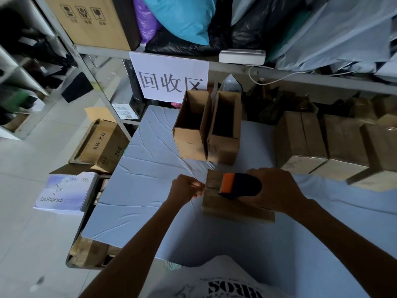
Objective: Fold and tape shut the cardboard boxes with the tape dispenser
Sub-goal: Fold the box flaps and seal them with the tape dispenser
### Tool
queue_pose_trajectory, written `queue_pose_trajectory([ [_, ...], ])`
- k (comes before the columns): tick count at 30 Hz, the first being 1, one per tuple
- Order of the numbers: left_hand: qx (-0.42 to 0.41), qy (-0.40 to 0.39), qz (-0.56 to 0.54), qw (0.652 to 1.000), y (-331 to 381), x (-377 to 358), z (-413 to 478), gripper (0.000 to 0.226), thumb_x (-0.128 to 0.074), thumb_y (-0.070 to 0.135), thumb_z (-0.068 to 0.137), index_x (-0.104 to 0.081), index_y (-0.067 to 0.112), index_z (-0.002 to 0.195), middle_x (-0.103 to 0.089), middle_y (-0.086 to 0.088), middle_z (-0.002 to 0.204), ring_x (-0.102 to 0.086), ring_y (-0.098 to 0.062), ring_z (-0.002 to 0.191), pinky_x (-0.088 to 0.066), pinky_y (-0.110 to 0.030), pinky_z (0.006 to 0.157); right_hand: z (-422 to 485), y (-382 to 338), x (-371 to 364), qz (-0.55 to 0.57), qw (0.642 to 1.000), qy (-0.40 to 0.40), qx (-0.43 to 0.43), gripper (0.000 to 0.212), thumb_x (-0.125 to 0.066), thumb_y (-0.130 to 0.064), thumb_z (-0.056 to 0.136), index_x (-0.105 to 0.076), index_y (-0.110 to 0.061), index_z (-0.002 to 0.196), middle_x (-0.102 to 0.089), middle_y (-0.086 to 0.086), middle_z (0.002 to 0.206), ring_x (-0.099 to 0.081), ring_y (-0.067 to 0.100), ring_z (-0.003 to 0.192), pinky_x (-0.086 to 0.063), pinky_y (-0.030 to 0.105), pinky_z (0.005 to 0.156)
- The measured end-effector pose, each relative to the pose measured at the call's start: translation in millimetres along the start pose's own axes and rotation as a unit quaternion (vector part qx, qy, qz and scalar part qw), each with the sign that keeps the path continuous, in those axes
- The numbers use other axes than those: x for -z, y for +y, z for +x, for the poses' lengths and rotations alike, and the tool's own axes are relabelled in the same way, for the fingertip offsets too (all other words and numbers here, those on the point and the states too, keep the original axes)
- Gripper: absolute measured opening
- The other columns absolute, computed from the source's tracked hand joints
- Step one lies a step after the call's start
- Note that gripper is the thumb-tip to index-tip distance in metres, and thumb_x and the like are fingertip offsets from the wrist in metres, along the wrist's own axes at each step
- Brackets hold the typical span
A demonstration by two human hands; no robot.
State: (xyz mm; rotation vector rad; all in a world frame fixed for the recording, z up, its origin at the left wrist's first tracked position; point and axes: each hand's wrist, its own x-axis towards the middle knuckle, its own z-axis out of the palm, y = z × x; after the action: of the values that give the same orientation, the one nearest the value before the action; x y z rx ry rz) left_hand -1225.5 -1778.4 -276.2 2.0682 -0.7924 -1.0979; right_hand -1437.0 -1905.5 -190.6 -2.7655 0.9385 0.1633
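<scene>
A small closed cardboard box (232,206) lies on the pale blue table (150,190) in front of me. My right hand (277,190) grips a black tape dispenser (240,187) with an orange blade guard, resting on the box's top. My left hand (185,189) is at the box's left end, fingers curled and pinching at the edge there; the tape itself is too faint to make out. Two open, empty boxes (193,134) (225,134) stand upright farther back on the table.
Several closed taped boxes (300,143) sit in a row at the right. A metal shelf (150,53) with bags, a large carton and a paper sign (169,78) rises behind. On the floor at left lie a carton (103,145) and a white box (66,192).
</scene>
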Motion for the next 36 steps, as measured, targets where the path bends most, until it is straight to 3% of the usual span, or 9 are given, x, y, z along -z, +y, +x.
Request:
queue_pose_trajectory([
  [8,0.032,-0.001,0.07,0.997,11.8,-5.7,5.1,0.011,-0.07,0.003,0.082,-0.074,0.002,0.092,-0.073,-0.016,0.085,-0.067,-0.017,0.066,-0.057,-0.026,0.076,0.7,-2.3,-1.1,-0.017,1.0,-0.004,-0.001,0.07,-0.058,-0.077,0.066,-0.054,-0.03,0.119,-0.065,-0.009,0.097,-0.06,0.008,0.084,-0.048,0.02,0.072],
  [13,0.078,0.06,0.041,0.994,10.1,-16.3,-0.1,0.053,-0.077,0.011,0.077,-0.053,-0.001,0.123,-0.069,-0.02,0.103,-0.07,-0.029,0.088,-0.052,-0.039,0.092,2.2,-3.8,-1.5,-0.014,1.0,-0.002,0.001,0.071,-0.059,-0.076,0.066,-0.055,-0.03,0.119,-0.066,-0.008,0.098,-0.061,0.01,0.085,-0.047,0.021,0.073],
  [17,0.038,0.078,0.096,0.992,7.2,-15.1,-7.1,0.059,-0.08,0.02,0.075,-0.054,0.005,0.126,-0.061,-0.012,0.122,-0.063,-0.027,0.105,-0.048,-0.038,0.095,3.6,-4.5,-3.2,-0.004,1.0,0.001,0.003,0.069,-0.061,-0.075,0.065,-0.055,-0.031,0.119,-0.066,-0.009,0.101,-0.061,0.01,0.087,-0.045,0.02,0.072],
  [20,0.002,0.1,0.104,0.99,3.4,-20.6,-11.9,0.048,-0.081,0.016,0.074,-0.06,0.005,0.117,-0.064,-0.011,0.114,-0.063,-0.024,0.1,-0.051,-0.034,0.087,4.4,-3.7,-5.2,0.003,1.0,0.011,0.005,0.07,-0.062,-0.075,0.063,-0.056,-0.032,0.118,-0.067,-0.009,0.1,-0.062,0.01,0.087,-0.046,0.02,0.073],
  [24,-0.006,0.15,-0.001,0.989,6.7,-28.0,-16.1,0.01,-0.067,0.008,0.086,-0.069,0.004,0.094,-0.072,-0.012,0.09,-0.068,-0.022,0.078,-0.057,-0.036,0.08,4.8,-1.0,-8.6,0.006,1.0,0.02,0.002,0.068,-0.06,-0.077,0.061,-0.058,-0.032,0.112,-0.067,-0.01,0.093,-0.061,0.009,0.08,-0.044,0.019,0.068],
  [26,0.004,0.156,-0.047,0.987,10.5,-32.5,-16.2,0.027,-0.057,0.02,0.094,-0.07,0.0,0.081,-0.07,-0.016,0.076,-0.068,-0.025,0.069,-0.058,-0.039,0.075,4.3,0.7,-10.0,0.01,1.0,0.023,0.004,0.067,-0.06,-0.077,0.06,-0.058,-0.032,0.11,-0.066,-0.01,0.09,-0.058,0.007,0.074,-0.04,0.017,0.063],
  [29,0.009,0.143,0.001,0.99,17.7,-36.6,-18.3,0.04,-0.061,0.038,0.09,-0.071,0.003,0.074,-0.068,-0.014,0.068,-0.061,-0.018,0.059,-0.048,-0.03,0.063,1.6,2.0,-11.1,0.008,0.999,0.035,0.007,0.064,-0.061,-0.077,0.06,-0.059,-0.032,0.106,-0.066,-0.01,0.087,-0.049,0.004,0.069,-0.031,0.016,0.057],
  [32,0.01,0.135,0.065,0.989,20.4,-37.2,-14.5,0.028,-0.062,0.029,0.091,-0.074,0.004,0.085,-0.07,-0.008,0.078,-0.064,-0.019,0.069,-0.049,-0.026,0.065,0.2,-0.8,-10.9,-0.003,0.999,0.032,0.003,0.062,-0.064,-0.073,0.061,-0.059,-0.031,0.107,-0.066,-0.01,0.089,-0.048,0.004,0.07,-0.033,0.017,0.059],
  [36,0.022,0.14,0.108,0.984,21.5,-39.0,-14.8,0.028,-0.057,0.018,0.092,-0.068,0.006,0.07,-0.067,-0.01,0.068,-0.049,-0.007,0.047,-0.031,-0.014,0.046,5.1,-12.6,-6.8,-0.026,0.999,-0.014,-0.01,0.052,-0.067,-0.062,0.066,-0.062,-0.029,0.105,-0.067,-0.008,0.091,-0.06,0.01,0.078,-0.043,0.02,0.069],
])
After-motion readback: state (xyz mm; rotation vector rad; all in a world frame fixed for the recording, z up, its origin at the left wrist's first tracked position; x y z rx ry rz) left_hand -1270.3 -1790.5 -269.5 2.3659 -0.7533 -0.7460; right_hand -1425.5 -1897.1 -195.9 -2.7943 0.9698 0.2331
